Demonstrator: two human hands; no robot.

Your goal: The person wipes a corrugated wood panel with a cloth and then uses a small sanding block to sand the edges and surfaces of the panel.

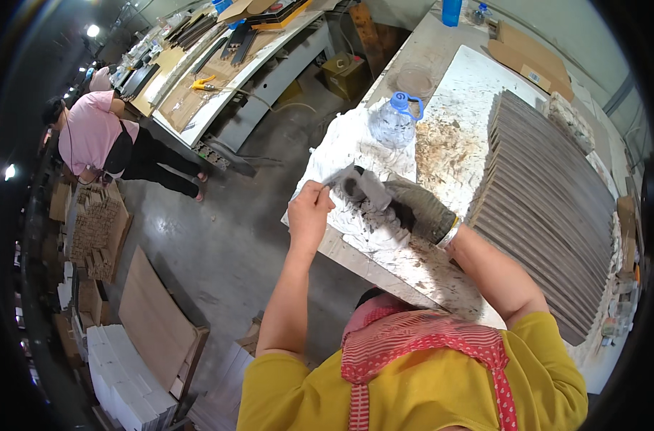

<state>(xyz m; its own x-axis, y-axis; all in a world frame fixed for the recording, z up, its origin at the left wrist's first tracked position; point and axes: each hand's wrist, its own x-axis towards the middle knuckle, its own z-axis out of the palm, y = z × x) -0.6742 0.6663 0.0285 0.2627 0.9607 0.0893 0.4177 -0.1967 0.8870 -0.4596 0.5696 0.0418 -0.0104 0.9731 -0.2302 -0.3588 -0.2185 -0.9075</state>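
My bare left hand (311, 214) is closed at the near left corner of the table, its fingertips pinching one end of a thin grey strip (335, 177). The strip runs right toward my right hand (421, 208), which wears a dirty grey-green work glove. That gloved hand is closed round a grey, smudged cloth (373, 191), and its fingertips are partly hidden. Beneath both hands lies a white cloth (341, 147) with dark stains. Just beyond them a clear plastic bottle (393, 128) with a blue cap and handle stands on it.
A large pile of long grey-brown strips (542, 208) covers the table's right side. A cardboard box (531, 57) sits behind it. At left, a person in pink (97, 140) stands by another workbench (190, 122). Boards (158, 320) and white stacks (126, 373) stand on the floor.
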